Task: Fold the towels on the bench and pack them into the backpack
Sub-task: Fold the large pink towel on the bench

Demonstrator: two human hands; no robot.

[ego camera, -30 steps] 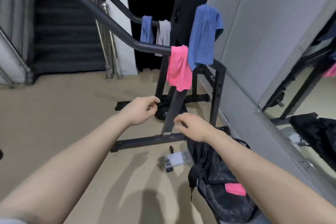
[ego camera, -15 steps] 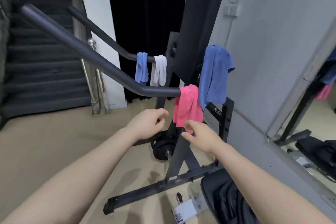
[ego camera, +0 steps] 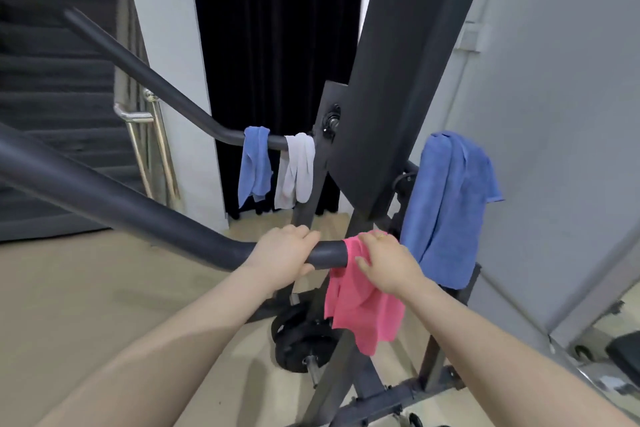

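Light: bright, even indoor light, looks overhead; no glare.
Shadows: soft ones on the floor (ego camera: 86, 305) under the arms, w/ a darker patch below the weight plate (ego camera: 304, 340).
Dark zones: curtain (ego camera: 277, 62) nearly pure black, stairs (ego camera: 52, 80) dim, little detail.
Blur: near bar (ego camera: 104, 204) and far bar (ego camera: 145, 76) smeared at left edge.
Distortion: wide-angle bend, uprights and wall (ego camera: 554, 114) lean outward.
Focus: pink towel (ego camera: 363, 315) reasonably sharp.

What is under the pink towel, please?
The pink towel hangs over the near black handle bar, which the left hand grips beside it. The right hand rests on top. Below hangs a black weight plate. The bar's covered end is hidden.
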